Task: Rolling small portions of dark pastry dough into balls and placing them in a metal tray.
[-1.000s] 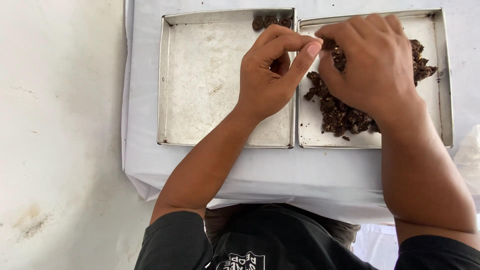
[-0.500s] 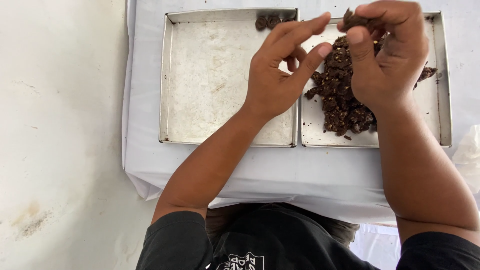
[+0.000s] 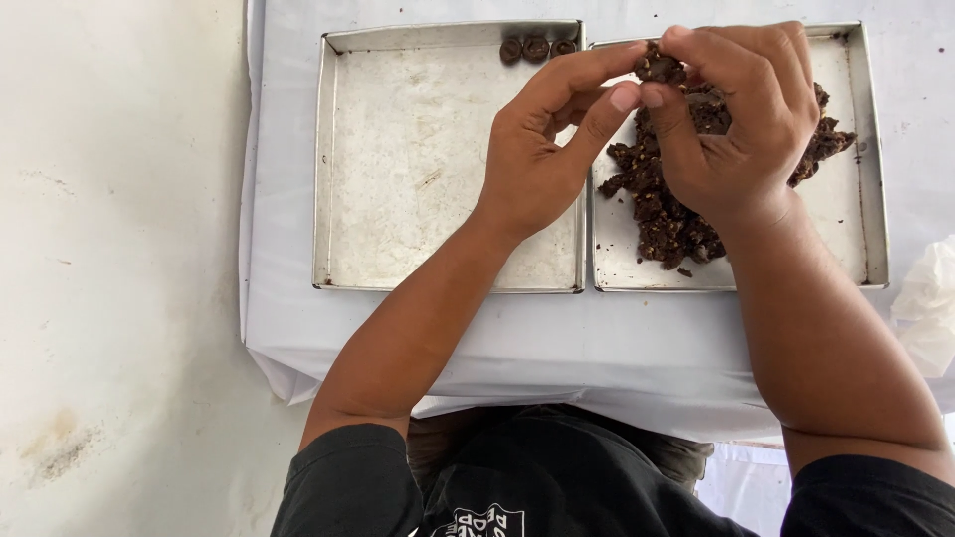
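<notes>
Nearest the camera was the person's dark shirt [image 3: 557,487], and from it both bare forearms reached forward over the white cloth [image 3: 557,348] that covered the counter. On the cloth sat two shallow metal trays side by side, their inner rims touching. The left hand [image 3: 542,149] hovered above the seam between them, wrist angled to the right, fingers stretched out toward the other hand. The right hand [image 3: 736,119] hung over the right tray [image 3: 875,159], curled, with its fingertips closed on a small dark brown lump [image 3: 659,68] — a crumbly, nutty-looking bit, roughly round, so no long axis could be told. The lump sat at the far tip of both hands, pinched by the right and just touched by the left fingertips, so the two hands met on it rather than standing apart. Directly under the right hand lay the loose heap of the same brown mix [image 3: 667,209], spread along the middle of the right tray. Farther off, in the far right corner of the left tray [image 3: 338,169], three small shaped pieces [image 3: 535,48] lay in a short row — up and to the left of the held lump, nearer the left hand.
</notes>
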